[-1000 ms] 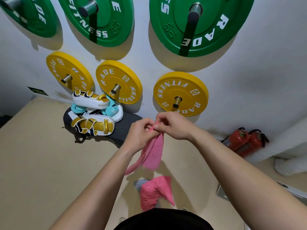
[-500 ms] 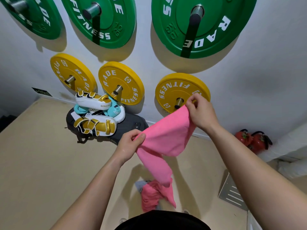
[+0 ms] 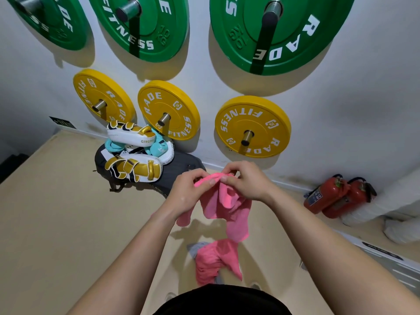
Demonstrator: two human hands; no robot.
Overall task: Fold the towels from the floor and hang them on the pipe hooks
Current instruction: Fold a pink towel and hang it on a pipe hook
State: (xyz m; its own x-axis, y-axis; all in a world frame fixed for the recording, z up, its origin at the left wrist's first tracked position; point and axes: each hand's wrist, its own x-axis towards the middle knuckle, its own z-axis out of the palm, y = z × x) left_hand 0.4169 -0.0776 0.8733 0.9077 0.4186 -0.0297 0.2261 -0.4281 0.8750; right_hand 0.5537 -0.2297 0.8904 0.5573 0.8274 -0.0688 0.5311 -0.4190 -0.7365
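Both hands meet in front of the lowest right yellow plate (image 3: 253, 126): the left hand (image 3: 190, 189) and right hand (image 3: 246, 181) each pinch the bunched top edge of a pink towel (image 3: 229, 206) between thumb and fingertips. The towel hangs below the fingers, above a second pink towel (image 3: 216, 260) crumpled on the floor (image 3: 56, 223).

- The held towel (image 3: 229, 201) hangs at the centre, gripped at its top edge by the left hand (image 3: 188, 192) at 9 o'clock and the right hand (image 3: 248, 184) at 3 o'clock.
- The heap of towels (image 3: 213, 262) lies on the floor (image 3: 56, 223) at 6 o'clock.
- The stack of pads (image 3: 136, 153) sits on a mat (image 3: 181, 164) at 10 o'clock, against the wall (image 3: 341, 110).
- 2 extinguishers (image 3: 336, 197) lie at 3 o'clock, well apart.
- 3 lower plates (image 3: 261, 126) hang at 12 o'clock, 3 upper plates (image 3: 306, 53) above them.
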